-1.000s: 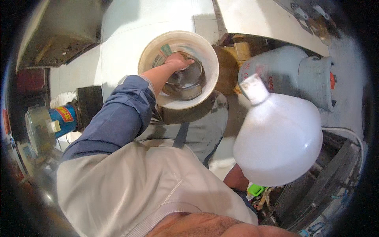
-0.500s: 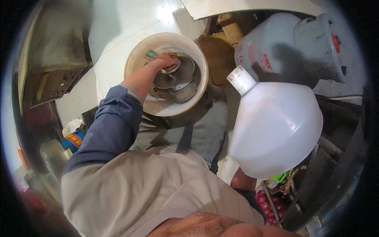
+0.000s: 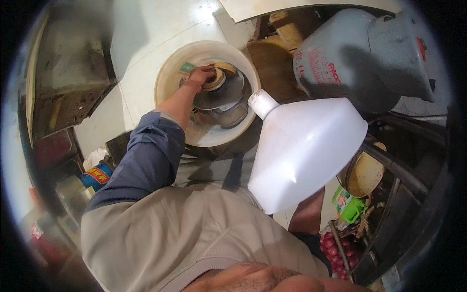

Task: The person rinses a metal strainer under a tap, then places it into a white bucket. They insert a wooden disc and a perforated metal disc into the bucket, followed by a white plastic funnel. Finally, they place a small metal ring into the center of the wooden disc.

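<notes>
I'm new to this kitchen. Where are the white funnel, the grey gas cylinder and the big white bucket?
white funnel [image 3: 304,151]: head view, on its wide cone.
grey gas cylinder [image 3: 335,63]: head view, on its rounded body.
white bucket [image 3: 170,80]: head view, on its left rim.

The right hand is hidden behind the white funnel [image 3: 304,151], only its forearm showing below. The left hand's [image 3: 199,77] fingertips disappear among metal pans [image 3: 221,95] inside the pale bucket [image 3: 168,82]. The funnel covers the bucket's near right rim. Shelf contents at left blur into darkness.
</notes>
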The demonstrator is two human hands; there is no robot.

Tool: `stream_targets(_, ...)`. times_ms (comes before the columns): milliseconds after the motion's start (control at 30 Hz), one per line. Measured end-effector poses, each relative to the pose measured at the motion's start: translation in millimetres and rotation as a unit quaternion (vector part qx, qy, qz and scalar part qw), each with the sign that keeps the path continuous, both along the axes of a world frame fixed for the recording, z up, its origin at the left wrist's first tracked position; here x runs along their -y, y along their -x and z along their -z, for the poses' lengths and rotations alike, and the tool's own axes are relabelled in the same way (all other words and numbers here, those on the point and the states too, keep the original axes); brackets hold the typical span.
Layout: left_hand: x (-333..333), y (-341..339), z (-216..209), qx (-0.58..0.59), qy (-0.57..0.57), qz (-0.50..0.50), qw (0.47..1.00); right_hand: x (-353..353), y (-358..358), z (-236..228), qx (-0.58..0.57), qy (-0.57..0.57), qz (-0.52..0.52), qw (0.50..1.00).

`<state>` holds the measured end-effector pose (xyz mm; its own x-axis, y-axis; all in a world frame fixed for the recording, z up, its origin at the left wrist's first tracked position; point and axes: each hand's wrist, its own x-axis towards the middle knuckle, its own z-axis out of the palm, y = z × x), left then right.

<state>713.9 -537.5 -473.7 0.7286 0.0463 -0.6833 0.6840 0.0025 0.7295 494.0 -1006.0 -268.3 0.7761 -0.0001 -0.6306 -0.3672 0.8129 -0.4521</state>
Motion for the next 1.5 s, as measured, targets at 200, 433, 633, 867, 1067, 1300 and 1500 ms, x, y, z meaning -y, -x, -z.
stream_targets(200, 1, -24, -5, 0.001, -0.108, 0.191, 0.976, 4, 8, 4, 0.208, 0.445, -0.214, 0.844)
stream_targets(433, 51, -34, -35, 0.097, -0.392, 0.357, 0.843, 20, 25, 11, 0.066, 0.099, -0.060, 0.991)
stream_targets(633, 27, -20, -14, 0.161, -0.326, 0.272, 0.891, 12, 21, 4, 0.009, 0.219, -0.092, 0.971)
stream_targets(867, -10, -19, 7, -0.122, -0.045, 0.080, 0.988, 11, 20, -4, 0.062, 0.353, -0.150, 0.921)
stream_targets(1067, -16, -16, 23, -0.108, 0.046, 0.063, 0.991, 7, 25, -3, 0.011, 0.289, -0.124, 0.949)
stream_targets(1300, -8, -14, 30, -0.135, -0.061, 0.005, 0.989, 4, 24, -13, 0.086, 0.354, -0.151, 0.919)
stream_targets(1500, -11, -1, 16, -0.168, 0.164, -0.150, 0.960, 6, 27, -17, 0.065, 0.390, -0.158, 0.905)
